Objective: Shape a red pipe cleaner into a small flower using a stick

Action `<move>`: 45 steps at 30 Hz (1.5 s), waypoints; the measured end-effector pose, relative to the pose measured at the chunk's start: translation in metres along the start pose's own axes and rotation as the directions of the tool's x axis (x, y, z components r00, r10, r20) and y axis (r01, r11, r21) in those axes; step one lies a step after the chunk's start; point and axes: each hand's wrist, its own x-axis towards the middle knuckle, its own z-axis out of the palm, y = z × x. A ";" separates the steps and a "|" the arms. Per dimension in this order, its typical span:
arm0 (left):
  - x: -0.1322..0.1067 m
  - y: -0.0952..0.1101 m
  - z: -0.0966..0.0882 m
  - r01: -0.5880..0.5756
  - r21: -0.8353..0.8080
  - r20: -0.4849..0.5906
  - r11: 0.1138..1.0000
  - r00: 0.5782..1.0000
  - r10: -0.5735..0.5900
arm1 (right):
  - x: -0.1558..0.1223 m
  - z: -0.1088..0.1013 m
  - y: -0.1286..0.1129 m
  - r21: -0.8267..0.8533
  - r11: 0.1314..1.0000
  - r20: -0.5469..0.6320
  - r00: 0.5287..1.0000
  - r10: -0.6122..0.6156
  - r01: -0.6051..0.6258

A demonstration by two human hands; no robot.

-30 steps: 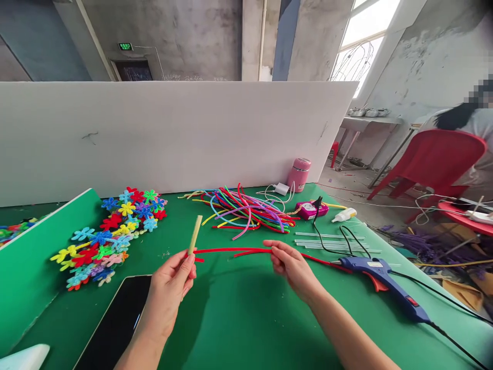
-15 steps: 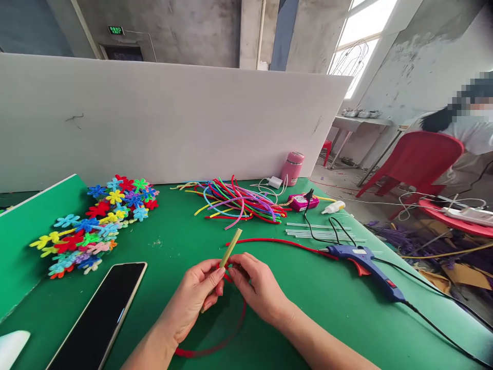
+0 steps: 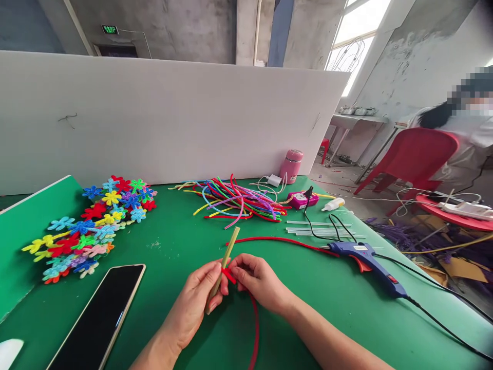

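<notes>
My left hand (image 3: 198, 300) is closed round a pale yellow-green stick (image 3: 230, 247) that points up and away from me. My right hand (image 3: 257, 280) pinches a red pipe cleaner (image 3: 254, 329) right against the stick, where the red end crosses it. The rest of the pipe cleaner trails down toward me over the green table (image 3: 173, 241). Both hands meet just above the table's near middle.
A phone (image 3: 100, 314) lies at the near left, a pile of pipe-cleaner flowers (image 3: 90, 226) beyond it. Loose coloured pipe cleaners (image 3: 234, 203) lie at the back, a blue glue gun (image 3: 365, 259) and glue sticks (image 3: 323, 230) to the right. Another red pipe cleaner (image 3: 277, 240) lies ahead. A person sits on a red chair (image 3: 418, 159).
My hands came together from apart and drew closer to me. The red pipe cleaner now crosses the stick, and its tail has swung from my left to straight down toward me.
</notes>
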 end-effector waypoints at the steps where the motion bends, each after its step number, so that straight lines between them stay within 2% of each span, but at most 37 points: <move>1: 0.000 0.000 0.000 0.000 -0.025 0.008 1.000 1.000 0.000 | 0.000 -0.001 -0.001 0.006 1.000 -0.006 1.000 -0.007 0.007; 7: -0.001 -0.003 -0.001 0.011 -0.014 0.091 1.000 0.996 -0.010 | 0.000 -0.005 -0.005 0.021 0.998 -0.005 0.998 -0.063 0.063; 15: -0.002 0.002 0.002 -0.001 0.018 0.063 1.000 0.998 -0.001 | -0.003 -0.006 -0.008 -0.058 0.988 0.021 0.990 -0.142 0.143; 26: -0.002 0.002 0.003 -0.021 0.110 -0.009 0.994 1.000 0.022 | -0.004 -0.005 -0.008 -0.098 0.983 0.003 0.988 -0.155 0.154; 30: -0.002 0.000 0.004 -0.036 0.135 -0.073 0.990 0.996 0.046 | -0.005 -0.004 -0.008 -0.090 0.984 -0.018 0.988 -0.153 0.151; 35: 0.000 -0.005 0.002 -0.098 0.255 -0.143 0.962 0.980 0.138 | -0.004 0.000 -0.008 0.070 0.985 -0.063 0.986 -0.155 0.159; 38: -0.001 -0.005 0.000 -0.220 0.443 -0.102 0.869 0.951 0.292 | -0.003 0.000 -0.006 0.145 0.982 -0.028 0.993 -0.118 0.121; 42: 0.001 -0.008 -0.002 -0.395 0.672 0.027 0.627 0.858 0.513 | -0.002 0.002 -0.005 0.129 0.978 -0.029 0.987 -0.159 0.161; 45: 0.002 -0.013 -0.004 -0.411 0.799 0.081 0.439 0.797 0.598 | -0.004 0.005 -0.006 0.088 0.974 -0.070 0.976 -0.205 0.210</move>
